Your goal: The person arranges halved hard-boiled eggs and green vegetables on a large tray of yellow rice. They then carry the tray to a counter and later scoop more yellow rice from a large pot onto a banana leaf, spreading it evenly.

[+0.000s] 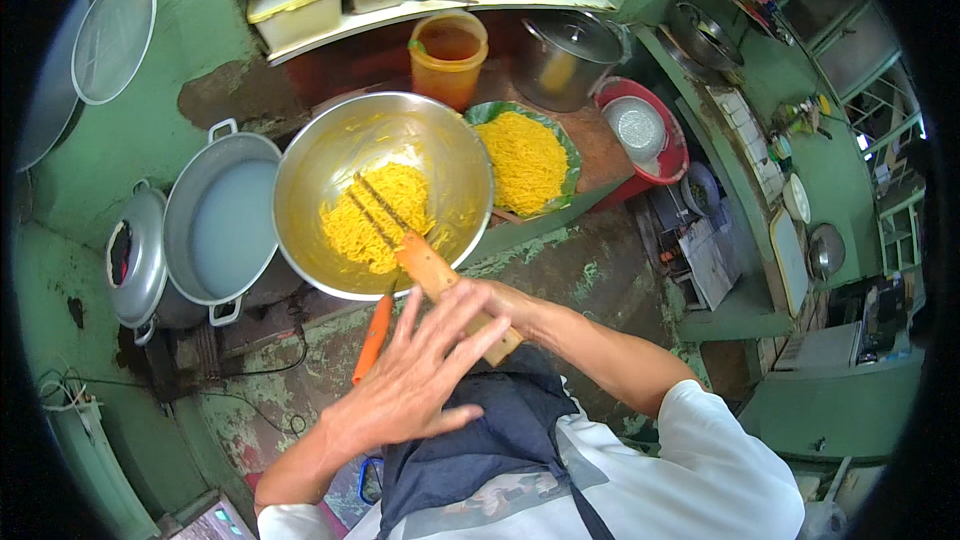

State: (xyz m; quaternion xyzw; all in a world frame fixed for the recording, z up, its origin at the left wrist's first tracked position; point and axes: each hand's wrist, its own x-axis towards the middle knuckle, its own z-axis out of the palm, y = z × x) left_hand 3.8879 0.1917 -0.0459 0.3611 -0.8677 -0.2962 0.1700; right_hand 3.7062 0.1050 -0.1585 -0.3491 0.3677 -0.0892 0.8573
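Note:
A wide metal bowl (457,165) holds a mound of yellow shredded food (390,202). Over its near rim lies a wooden-handled tool (431,266) with two dark metal prongs reaching onto the food. My right hand (499,304) is closed around the tool's wooden handle, partly hidden behind my left. Spread above that handle, my left hand (427,367) has its fingers apart and holds nothing. An orange-handled utensil (373,341) leans at the bowl's near rim, beside my left hand. More yellow shreds (525,161) lie on a green leaf (571,165) right of the bowl.
Left of the bowl stand a two-handled pot (234,225) of cloudy liquid and a lidded metal pot (142,247). Behind are an orange bucket (448,79) and a large pot with a glass lid (574,37). A red basin (675,142) holds a metal pan. Above runs a shelf (360,26) of containers.

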